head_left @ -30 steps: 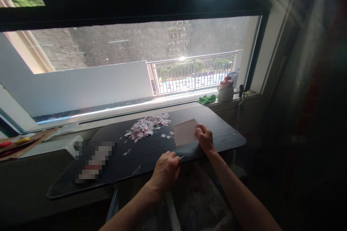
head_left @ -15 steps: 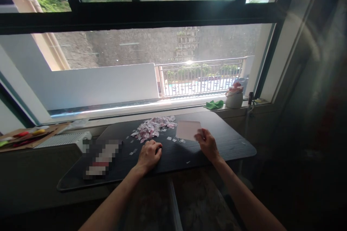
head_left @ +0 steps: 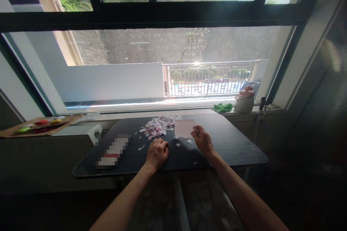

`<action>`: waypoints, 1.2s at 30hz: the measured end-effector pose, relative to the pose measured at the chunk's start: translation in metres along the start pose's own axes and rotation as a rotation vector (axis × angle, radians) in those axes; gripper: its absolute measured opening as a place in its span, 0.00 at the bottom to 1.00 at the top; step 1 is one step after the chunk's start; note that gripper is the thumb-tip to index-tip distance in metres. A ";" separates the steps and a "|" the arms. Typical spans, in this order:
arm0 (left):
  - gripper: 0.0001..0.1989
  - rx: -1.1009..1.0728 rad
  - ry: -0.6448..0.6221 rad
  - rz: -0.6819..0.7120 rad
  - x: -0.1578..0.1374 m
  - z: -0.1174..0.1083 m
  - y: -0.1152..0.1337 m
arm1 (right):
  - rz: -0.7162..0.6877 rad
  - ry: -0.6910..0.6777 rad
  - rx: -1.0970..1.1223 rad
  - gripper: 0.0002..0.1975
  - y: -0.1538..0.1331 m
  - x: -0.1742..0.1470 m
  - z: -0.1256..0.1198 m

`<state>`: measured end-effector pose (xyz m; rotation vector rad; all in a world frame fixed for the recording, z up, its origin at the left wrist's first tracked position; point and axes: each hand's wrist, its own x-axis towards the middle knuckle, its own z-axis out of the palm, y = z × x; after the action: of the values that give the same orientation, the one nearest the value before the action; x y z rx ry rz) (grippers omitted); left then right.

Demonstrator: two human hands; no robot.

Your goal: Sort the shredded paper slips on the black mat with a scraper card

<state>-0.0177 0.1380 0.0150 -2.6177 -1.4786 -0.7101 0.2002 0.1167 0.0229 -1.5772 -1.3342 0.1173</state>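
Note:
My right hand (head_left: 202,140) pinches the right edge of a thin, pale pink card (head_left: 184,129), which it holds tilted just over the table. The fingertips there are slightly blurred. My left hand (head_left: 157,152) lies on the table near its front edge, fingers curled in, with nothing seen in them. Beyond the left hand is a heap of small torn-looking paper pieces (head_left: 158,127), white and pinkish. The card's left edge overlaps the right end of this heap in view. A few loose scraps (head_left: 178,144) lie between the hands.
The dark table (head_left: 230,148) stands against a window sill. A blurred-out flat item (head_left: 114,151) lies on its left side. On the sill are a green cloth (head_left: 222,107) and a white container (head_left: 244,104). A white radiator (head_left: 78,130) stands at left beside cardboard (head_left: 67,121).
The view has swung left, so everything sits farther right. Against the table, my right hand and the card have moved left toward the heap. My left hand stays nearly in place.

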 end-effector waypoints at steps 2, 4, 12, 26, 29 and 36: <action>0.10 -0.001 0.002 -0.009 0.000 0.000 0.000 | 0.001 -0.027 -0.045 0.11 -0.003 0.001 -0.006; 0.09 -0.003 0.005 -0.012 0.000 0.000 0.001 | 0.004 -0.046 -0.048 0.11 -0.001 -0.001 -0.020; 0.10 -0.007 -0.003 -0.014 0.000 -0.001 0.003 | 0.056 -0.006 -0.029 0.15 0.021 -0.009 -0.054; 0.10 0.003 -0.022 -0.022 0.001 0.000 0.002 | 0.029 0.018 -0.059 0.14 0.002 -0.007 -0.032; 0.10 -0.002 -0.017 -0.018 0.001 0.000 0.001 | 0.019 -0.042 -0.033 0.13 0.002 -0.009 -0.037; 0.10 -0.002 -0.004 -0.017 0.001 0.001 0.002 | 0.033 -0.188 0.019 0.10 0.009 -0.014 -0.073</action>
<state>-0.0153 0.1379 0.0145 -2.6129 -1.5042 -0.7089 0.2473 0.0619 0.0435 -1.6033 -1.4466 0.3045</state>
